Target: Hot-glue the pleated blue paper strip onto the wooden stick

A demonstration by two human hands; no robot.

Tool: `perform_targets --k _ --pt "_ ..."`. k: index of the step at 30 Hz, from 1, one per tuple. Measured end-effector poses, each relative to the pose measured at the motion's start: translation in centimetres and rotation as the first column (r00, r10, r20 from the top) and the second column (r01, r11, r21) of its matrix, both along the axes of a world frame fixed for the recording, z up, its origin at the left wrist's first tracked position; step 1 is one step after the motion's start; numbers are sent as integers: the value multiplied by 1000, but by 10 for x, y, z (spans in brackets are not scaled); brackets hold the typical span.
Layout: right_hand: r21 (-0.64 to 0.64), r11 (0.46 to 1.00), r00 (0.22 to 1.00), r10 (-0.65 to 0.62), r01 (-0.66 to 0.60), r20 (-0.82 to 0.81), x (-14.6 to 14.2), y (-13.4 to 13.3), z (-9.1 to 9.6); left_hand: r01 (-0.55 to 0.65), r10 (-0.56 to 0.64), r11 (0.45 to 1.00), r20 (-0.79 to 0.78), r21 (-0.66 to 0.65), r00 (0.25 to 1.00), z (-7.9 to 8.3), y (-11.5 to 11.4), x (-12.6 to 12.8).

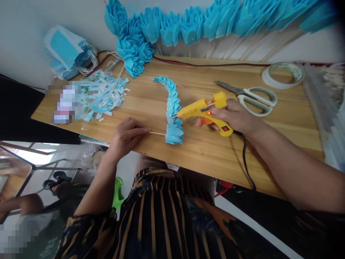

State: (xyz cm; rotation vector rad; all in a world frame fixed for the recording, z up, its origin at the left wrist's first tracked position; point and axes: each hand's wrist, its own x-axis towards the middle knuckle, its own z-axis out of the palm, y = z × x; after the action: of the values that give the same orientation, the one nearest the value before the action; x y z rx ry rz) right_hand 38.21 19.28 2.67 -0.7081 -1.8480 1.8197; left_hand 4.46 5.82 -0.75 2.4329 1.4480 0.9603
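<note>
- Stands near one pale wall (75, 18), with one brown wooden table (291, 136) in front.
- Shares the room with one other person (29, 216) low at the left, in dark cloth with letters like "ORE".
- Has at least nine blue flowers (171, 28) along the back, too bunched to count for sure.
- Has one pile of masks (63, 46), blue and white, at the back left.
- Has one folded blue strip (173, 97) on the table, between both hands, with a rolled near end.
- Wraps the right hand (234, 115) around one yellow glue gun (201, 108), with a label too small to read and a tip at the strip.
- Has one pair of scissors (258, 97) beyond the gun.
- Has one tape roll (265, 80), with green print too small to read.
- Pinches one thin stick (157, 133) between closed left hand (129, 136) fingers, leading into the roll.
- Has many blue and white scraps (107, 97), too many to count.
</note>
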Motion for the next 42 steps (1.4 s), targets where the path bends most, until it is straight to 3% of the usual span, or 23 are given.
perform_targets --k 11,17,24,31,39,42 --pt "-46 997 998 -66 65 0 0 -1 2 -15 15 1000 13 -10 1000 -1 0 0" --pt "-24 999 999 -24 25 35 -3 -1 2 4 -4 1000 21 15 1000 -1 0 1" --pt "-100 990 994 -102 97 -45 -2 3 1 1 -2 1000 27 6 1000 0 0 2" --pt "-155 977 989 -145 148 33 3 6 -10 5 -5 1000 0 -13 1000 2 1 4" --pt "-264 932 967 -253 248 13 5 11 -17 13 -14 1000 14 15 1000 -2 1 3" --pt "-249 934 965 -260 255 10 5 10 -18 10 -10 1000 12 12 1000 -2 1 3"
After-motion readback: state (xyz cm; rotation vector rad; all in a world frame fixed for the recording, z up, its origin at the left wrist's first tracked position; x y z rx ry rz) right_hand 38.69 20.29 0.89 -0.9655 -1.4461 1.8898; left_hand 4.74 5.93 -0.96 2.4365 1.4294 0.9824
